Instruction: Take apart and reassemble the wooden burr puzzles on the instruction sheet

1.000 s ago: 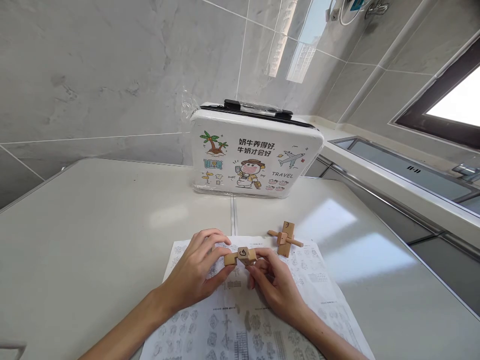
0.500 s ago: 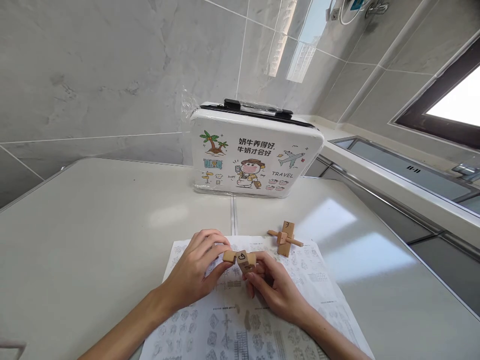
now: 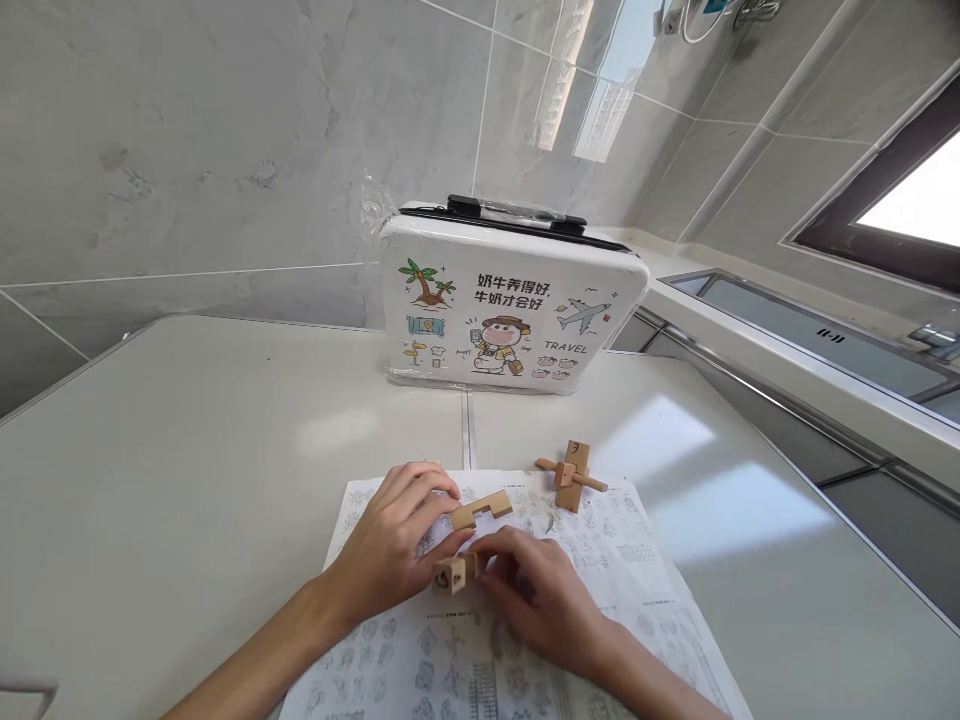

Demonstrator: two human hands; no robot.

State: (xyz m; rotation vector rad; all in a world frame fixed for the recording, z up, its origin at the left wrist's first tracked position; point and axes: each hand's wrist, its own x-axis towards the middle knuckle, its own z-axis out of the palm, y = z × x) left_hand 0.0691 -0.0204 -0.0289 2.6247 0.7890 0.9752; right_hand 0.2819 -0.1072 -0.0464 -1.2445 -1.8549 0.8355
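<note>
Change noted: the block and the bar, set crosswise against each other half a second before, had come apart, the block now lower and nearer the wearer. Judged meaning: the two parts were disengaged and could be handled separately.

Left hand: partly curled, index finger and thumb nearly closed at the left end of a pale tan wooden bar with a square notch; it appeared pinched there, firmness not readable. Right hand: fingers curled in, thumb and index closed on a small tan wooden block with black marks, marked end toward the wearer. The left thumb lay just beside the block; contact could not be told.

Both pieces were above a white printed sheet, on the near side of the white desk. At the sheet's far right corner: a cross-shaped assembly of brown wooden pieces, untouched. Beyond, toward the desk's far edge: a white hard-shell suitcase with cartoon prints, upright.
</note>
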